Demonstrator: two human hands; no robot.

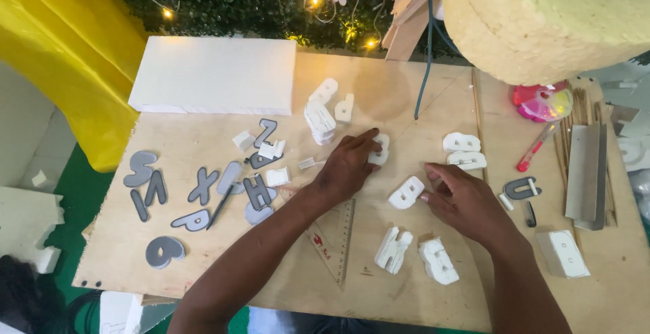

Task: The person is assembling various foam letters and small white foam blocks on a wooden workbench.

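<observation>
At a plywood table [203,253], the left hand [349,168] pinches one white foam letter [381,150] while the right hand [467,202], fingers loosely curled, touches another [406,192]; several lie cut, grey templates [196,192] alongside.

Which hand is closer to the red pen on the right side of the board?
The right hand. It rests beside a white foam letter, left of and below the red pen. The left hand lies further left, touching another white letter piece.
</observation>
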